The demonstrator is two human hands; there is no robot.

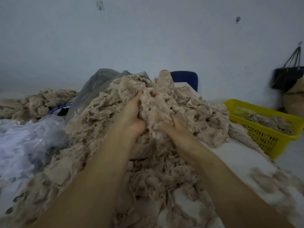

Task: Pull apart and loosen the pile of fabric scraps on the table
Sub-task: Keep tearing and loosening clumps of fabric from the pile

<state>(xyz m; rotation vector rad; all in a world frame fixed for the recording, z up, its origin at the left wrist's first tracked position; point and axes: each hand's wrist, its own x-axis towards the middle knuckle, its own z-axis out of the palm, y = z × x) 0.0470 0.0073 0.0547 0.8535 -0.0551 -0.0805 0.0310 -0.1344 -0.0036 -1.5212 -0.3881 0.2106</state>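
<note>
- Left hand (131, 116) is sunk into the upper part of the pile of fabric scraps (102, 122), fingers curled around a raised clump (162, 89) near the summit; it is gripping that material.
- Right hand (174, 124) is pressed into the same clump just below and beside the left, fingers mostly buried; it appears to be clasping scraps, though the fingertips are hidden.
- The pile covers most of the counter (233, 155), heaped in the middle and trailing toward the near edge.
- A yellow basket (261, 137) sits to the right of the pile, holding a few scraps; clear plastic bags (32, 129) lie to the pile's left and behind it.
- Judgement on handling: the material looks light, soft and fluffy, matted and tangled rather than stiff; it should tear apart with little force but shed loose tufts.
- Best hold, in my assessment: pinch a compact clump with both hands close together, then draw them apart.
</note>
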